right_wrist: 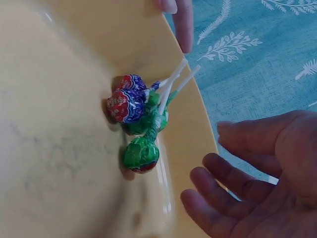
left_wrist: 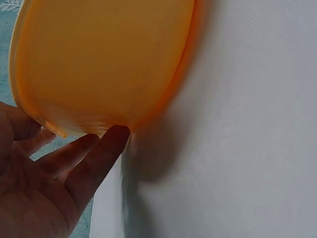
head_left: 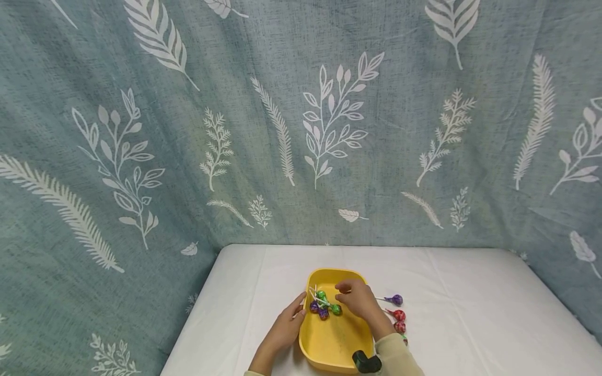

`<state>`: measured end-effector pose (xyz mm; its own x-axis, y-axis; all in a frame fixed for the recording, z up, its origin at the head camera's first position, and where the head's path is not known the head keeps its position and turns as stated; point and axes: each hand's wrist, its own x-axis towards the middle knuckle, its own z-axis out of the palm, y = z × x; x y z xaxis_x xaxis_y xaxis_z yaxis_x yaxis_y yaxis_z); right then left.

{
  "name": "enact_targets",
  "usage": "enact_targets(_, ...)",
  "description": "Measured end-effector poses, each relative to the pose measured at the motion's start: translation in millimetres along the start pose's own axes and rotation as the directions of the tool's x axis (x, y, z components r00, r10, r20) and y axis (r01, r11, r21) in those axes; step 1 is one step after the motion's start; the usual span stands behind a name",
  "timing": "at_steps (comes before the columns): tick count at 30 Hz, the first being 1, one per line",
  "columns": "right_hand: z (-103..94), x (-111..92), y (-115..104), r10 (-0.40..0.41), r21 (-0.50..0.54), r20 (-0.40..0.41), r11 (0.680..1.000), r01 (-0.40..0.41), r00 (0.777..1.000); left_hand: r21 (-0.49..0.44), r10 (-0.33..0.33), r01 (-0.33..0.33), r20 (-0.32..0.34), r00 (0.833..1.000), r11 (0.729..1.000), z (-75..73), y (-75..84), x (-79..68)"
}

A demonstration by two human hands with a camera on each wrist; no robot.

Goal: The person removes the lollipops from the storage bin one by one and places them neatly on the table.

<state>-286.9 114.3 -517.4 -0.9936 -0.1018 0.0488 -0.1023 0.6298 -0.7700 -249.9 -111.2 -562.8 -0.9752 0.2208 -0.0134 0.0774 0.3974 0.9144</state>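
A yellow tray (head_left: 336, 339) stands on the white-covered table. Several wrapped lollipops lie together in its far left part: purple ones (right_wrist: 127, 105) and green ones (right_wrist: 141, 154), their white sticks (right_wrist: 171, 85) leaning toward the rim. At the tray's left side, my left hand (head_left: 287, 325) holds the rim, fingers along the outer wall and thumb at the edge. My right hand (head_left: 358, 298) hovers over the tray, just right of the lollipops. Its fingers are spread and slightly bent, with nothing between them in the right wrist view.
Right of the tray, a purple lollipop (head_left: 397, 300) and red lollipops (head_left: 399, 315) lie on the white cloth (head_left: 470, 313). A green one is mostly hidden by my right sleeve (head_left: 396, 356). A blue-green leaf-patterned curtain (head_left: 282, 130) hangs behind the table.
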Motion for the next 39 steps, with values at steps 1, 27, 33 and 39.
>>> enact_targets(1, 1.2, 1, 1, -0.002, -0.005, 0.011, 1.0, 0.002, 1.0, -0.001, 0.0, 0.0, 0.001, 1.0, 1.0, 0.0, -0.2, 0.0)
enact_targets(27, 22.4, 13, 9, 0.051, -0.059, 0.169, 0.997, -0.042, 0.984, -0.004, 0.009, -0.009, -0.001, 1.0, 1.0, -0.2, 0.2, -0.1)
enact_targets(33, 26.2, 15, 12, 0.053, -0.055, 0.17, 0.998, -0.045, 0.984, 0.002, 0.01, -0.01, -0.005, 1.0, 1.0, 0.3, 0.5, 0.1)
enact_targets(39, 26.1, 15, 12, 0.076, -0.041, 0.176, 0.997, -0.07, 0.981, 0.003, 0.02, -0.02, 0.001, 1.0, 1.0, 0.4, 0.4, 0.1)
